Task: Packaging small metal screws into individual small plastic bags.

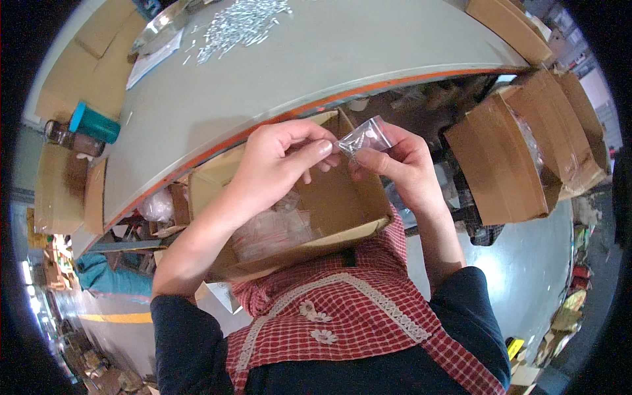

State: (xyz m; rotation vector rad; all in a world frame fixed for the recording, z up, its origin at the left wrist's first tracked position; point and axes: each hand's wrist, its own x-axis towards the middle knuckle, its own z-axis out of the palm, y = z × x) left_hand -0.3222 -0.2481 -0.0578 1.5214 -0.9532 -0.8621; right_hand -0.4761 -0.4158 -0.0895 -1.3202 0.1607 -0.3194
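— How many hands, and what is in them?

— Two. The left hand (280, 158) and the right hand (395, 161) meet above an open box (342, 210) on the lap, and between them is one small clear bag (365, 137). Both sets of fingers are pinched on it: the left at its lower left corner, the right just below its middle.

— What is the bag like?

— Thin, glossy plastic, roughly rectangular, crinkled, tilted up to the right. Something small and pale sits inside; I cannot tell what.

— And the box?

— Brown corrugated cardboard, flaps open, with a heap of more clear bags (276, 227) at its bottom, too jumbled to count. It rests against a red checked apron (342, 322) with white lace trim and three small white flowers.

— What is on the table?

— The table (263, 72) is smooth grey with an orange edge. A pile of small silvery metal pieces (240, 23) lies far across it, beside a metal tray (158, 26) and a white sheet. One teal cup (94, 122) stands at the left edge. Two more open cardboard boxes (520, 151) sit to the right, lined with clear film.
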